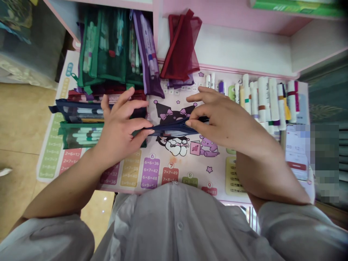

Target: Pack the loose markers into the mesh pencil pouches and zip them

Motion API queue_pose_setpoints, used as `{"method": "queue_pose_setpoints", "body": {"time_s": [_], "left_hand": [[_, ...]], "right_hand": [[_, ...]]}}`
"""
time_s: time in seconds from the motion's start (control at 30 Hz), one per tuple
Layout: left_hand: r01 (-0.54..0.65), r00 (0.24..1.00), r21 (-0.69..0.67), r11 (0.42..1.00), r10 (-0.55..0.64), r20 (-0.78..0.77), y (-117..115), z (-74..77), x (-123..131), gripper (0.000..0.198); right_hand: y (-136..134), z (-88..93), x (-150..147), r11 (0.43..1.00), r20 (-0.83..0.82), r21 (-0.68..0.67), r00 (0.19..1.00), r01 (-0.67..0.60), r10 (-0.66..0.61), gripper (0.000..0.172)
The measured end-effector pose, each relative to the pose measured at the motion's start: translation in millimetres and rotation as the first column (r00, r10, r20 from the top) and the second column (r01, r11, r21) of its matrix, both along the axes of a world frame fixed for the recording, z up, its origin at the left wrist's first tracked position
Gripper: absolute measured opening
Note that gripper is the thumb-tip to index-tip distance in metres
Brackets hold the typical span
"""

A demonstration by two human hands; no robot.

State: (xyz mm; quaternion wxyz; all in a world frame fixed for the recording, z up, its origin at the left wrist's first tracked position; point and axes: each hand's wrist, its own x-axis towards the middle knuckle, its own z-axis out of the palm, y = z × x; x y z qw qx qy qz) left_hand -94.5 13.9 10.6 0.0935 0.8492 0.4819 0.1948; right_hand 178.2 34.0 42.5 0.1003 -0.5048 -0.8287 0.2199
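A dark blue zip pouch is stretched between my two hands above the middle of the desk. My left hand pinches its left end between thumb and index finger, the other fingers spread. At the zip, towards the right end, my right hand pinches with thumb and index finger; the zip pull itself is too small to make out. The pouch's mouth looks partly parted near my right fingers. Behind and under my left hand lie a filled dark blue mesh pouch and a filled green mesh pouch.
Filled green pouches and a purple pouch lean at the back left. Red mesh pouches lie by the shelf. Several markers line the right side, near a phone. The printed desk mat is in front.
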Motion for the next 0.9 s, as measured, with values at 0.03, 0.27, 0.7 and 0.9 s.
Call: {"method": "queue_pose_setpoints", "body": {"time_s": [0.03,0.27,0.7,0.9], "left_hand": [[0.001,1.0,-0.005,1.0,-0.001,-0.002,0.0,0.4,0.1,0.023],[0.002,0.999,-0.021,1.0,-0.001,0.05,1.0,-0.2,-0.6,0.024],[0.003,0.992,0.049,0.999,-0.009,0.123,1.9,-6.0,-1.5,0.014],[0.007,0.994,0.062,0.998,-0.014,0.112,2.0,-6.2,-1.7,0.016]], "right_hand": [[0.1,0.8,-0.1,1.0,0.01,-0.011,1.0,0.0,0.0,0.025],[0.6,2.9,1.4,1.0,0.009,-0.007,1.0,-0.007,0.007,0.025],[2.3,10.4,1.4,0.998,0.131,-0.07,0.991,-0.006,0.015,0.029],[1.4,9.9,4.1,0.998,0.127,-0.065,0.992,0.003,0.006,0.027]]}}
